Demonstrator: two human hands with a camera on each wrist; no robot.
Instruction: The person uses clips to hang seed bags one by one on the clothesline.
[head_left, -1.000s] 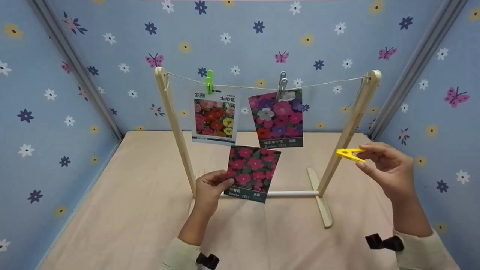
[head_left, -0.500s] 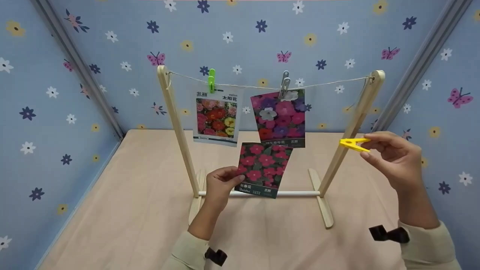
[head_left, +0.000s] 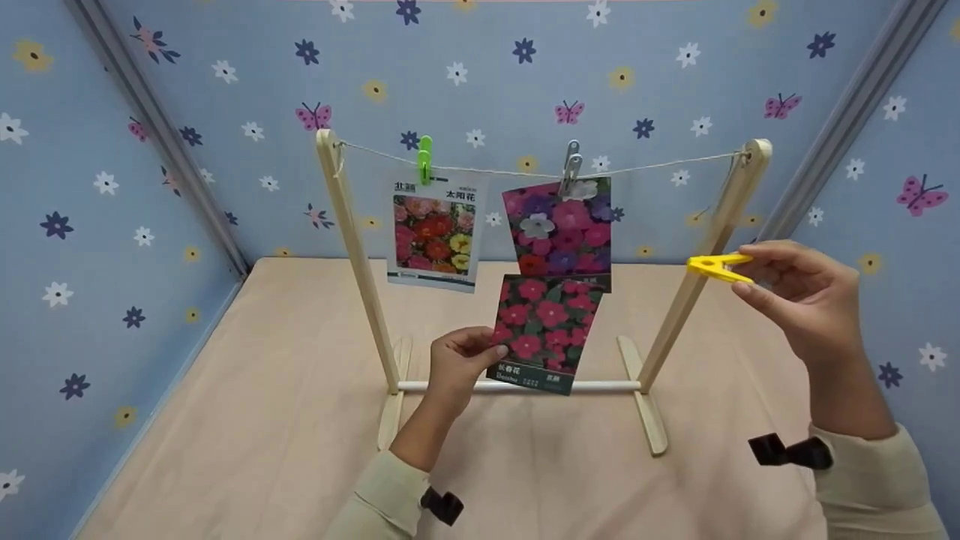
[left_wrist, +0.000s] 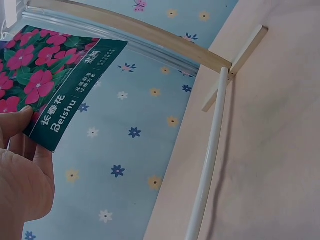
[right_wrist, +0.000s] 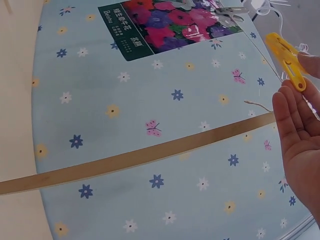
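Observation:
My left hand [head_left: 459, 369] pinches the lower left edge of a seed packet with pink-red flowers [head_left: 546, 322], thumb in front. The packet is held upright, overlapping the bottom of a purple-and-pink flower packet [head_left: 562, 229] in the head view. That one hangs tilted from a string [head_left: 660, 164] by a grey clothespin [head_left: 571, 169]. To its left, a white-bordered flower packet [head_left: 435, 232] hangs from a green clothespin [head_left: 425, 160]. My right hand [head_left: 814, 300] pinches a yellow clothespin [head_left: 718, 266] by its handle ends, in front of the right post. In the right wrist view the yellow clothespin [right_wrist: 287, 60] sits between thumb and fingers.
The string runs between two wooden posts, left [head_left: 358, 270] and right [head_left: 694, 277]. A white rod [head_left: 600, 386] joins them low down, and wooden feet [head_left: 651, 424] stand on the pinkish cloth [head_left: 300, 420]. Blue flowered walls [head_left: 480, 90] enclose the back and sides.
My left hand has moved right and slightly up with the pink-red packet, which now overlaps the hanging purple-and-pink one. My right hand has risen with the yellow clothespin and shifted slightly right.

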